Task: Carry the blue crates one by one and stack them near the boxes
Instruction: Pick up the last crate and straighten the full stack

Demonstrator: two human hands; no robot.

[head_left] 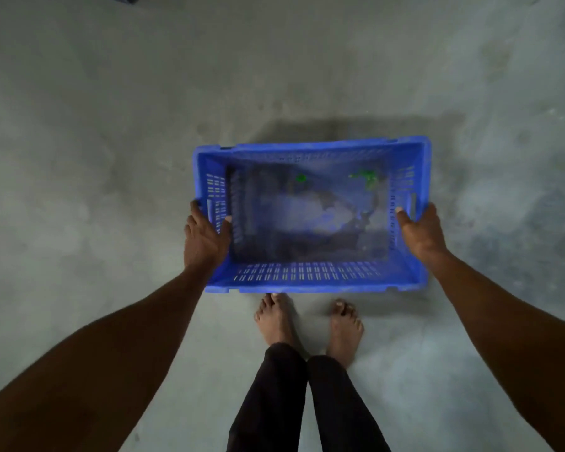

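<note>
Gripping one blue crate (310, 278) by its short ends: left hand (204, 238) clasps the left rim, thumb inside the wall; right hand (419, 228) clasps the right rim likewise. Crate is open-topped, walls slotted, base perforated and blurred, green specks (364, 177) near its far side. It sits low over the grey floor (111, 125), just ahead of bare feet (307, 321)

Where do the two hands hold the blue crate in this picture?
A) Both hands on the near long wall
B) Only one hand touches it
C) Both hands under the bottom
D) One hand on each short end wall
D: the left hand grips the left end wall of the blue crate and the right hand grips the right end wall.
</note>
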